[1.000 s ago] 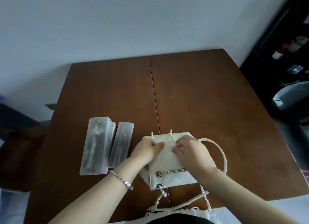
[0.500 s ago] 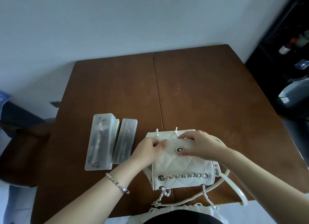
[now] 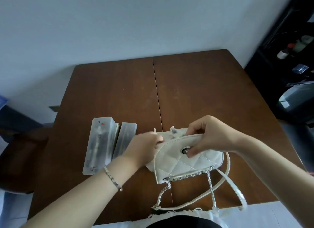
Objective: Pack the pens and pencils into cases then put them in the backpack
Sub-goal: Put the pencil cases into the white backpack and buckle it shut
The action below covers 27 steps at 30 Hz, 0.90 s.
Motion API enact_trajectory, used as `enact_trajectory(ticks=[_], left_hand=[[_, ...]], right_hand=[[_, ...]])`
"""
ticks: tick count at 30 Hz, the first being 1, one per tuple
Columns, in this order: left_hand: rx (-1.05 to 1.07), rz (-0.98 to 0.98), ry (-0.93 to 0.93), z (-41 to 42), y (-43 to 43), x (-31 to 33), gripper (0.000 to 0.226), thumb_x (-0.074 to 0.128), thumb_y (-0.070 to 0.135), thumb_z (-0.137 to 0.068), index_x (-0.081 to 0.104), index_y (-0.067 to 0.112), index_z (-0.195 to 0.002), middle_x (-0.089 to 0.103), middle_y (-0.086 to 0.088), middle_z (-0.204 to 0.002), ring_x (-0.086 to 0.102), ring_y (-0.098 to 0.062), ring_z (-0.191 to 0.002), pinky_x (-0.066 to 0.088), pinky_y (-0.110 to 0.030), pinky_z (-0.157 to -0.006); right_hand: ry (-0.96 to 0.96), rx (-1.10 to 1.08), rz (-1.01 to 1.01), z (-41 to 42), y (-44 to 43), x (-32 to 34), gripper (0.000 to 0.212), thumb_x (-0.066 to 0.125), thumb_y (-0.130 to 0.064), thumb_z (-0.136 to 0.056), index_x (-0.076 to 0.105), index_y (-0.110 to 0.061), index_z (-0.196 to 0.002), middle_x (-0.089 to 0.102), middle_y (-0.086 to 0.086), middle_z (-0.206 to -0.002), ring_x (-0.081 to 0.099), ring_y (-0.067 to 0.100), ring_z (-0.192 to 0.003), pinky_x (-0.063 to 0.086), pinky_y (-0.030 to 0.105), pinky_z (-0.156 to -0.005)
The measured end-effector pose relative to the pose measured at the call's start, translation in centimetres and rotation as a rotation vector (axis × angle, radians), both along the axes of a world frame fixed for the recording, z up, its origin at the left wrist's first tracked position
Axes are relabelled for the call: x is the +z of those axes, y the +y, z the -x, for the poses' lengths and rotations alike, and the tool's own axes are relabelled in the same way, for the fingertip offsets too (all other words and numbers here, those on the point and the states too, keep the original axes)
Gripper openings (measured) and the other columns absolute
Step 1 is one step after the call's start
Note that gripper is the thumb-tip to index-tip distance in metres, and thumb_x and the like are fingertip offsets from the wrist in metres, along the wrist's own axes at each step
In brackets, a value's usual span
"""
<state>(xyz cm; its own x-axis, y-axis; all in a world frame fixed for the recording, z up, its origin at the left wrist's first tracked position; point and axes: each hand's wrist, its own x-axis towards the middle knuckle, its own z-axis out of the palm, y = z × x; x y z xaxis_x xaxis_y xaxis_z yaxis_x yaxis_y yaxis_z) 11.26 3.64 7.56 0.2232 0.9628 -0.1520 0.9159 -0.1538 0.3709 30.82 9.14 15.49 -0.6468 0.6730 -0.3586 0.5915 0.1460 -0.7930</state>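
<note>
Both hands on the little white backpack (image 3: 186,159), sitting at the near edge of the counter (image 3: 203,91)

Right hand (image 3: 212,136) angles in from the backpack's right, fingers (image 3: 195,128) curled over the flap's top edge and thumb pressed by the round clasp, so it's pinching the flap. Left hand (image 3: 144,149) is at the backpack's upper left corner, too blurry to tell if it grips anything. Just left of the backpack lie a wide frosted case (image 3: 100,142) and a slimmer case (image 3: 126,139), side by side.
</note>
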Motion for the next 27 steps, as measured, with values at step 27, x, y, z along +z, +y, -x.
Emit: enact_trajectory(ticks=[27], left_hand=[[-0.054,-0.073,0.097,-1.5,-1.2,-2.6,0.011,0.066,0.012,-0.074,0.072,0.012,-0.083,0.066,-0.003,-0.073,0.064,-0.021,-0.064,0.046,-0.025,-0.051]], right_hand=[[-0.476,-0.218,-0.380,3.2,-0.7,-9.5,0.037,0.048,-0.035,-0.085,0.028,-0.019,-0.058,0.039,-0.004,-0.055,0.044,0.022,-0.060,0.024,0.025,-0.045]])
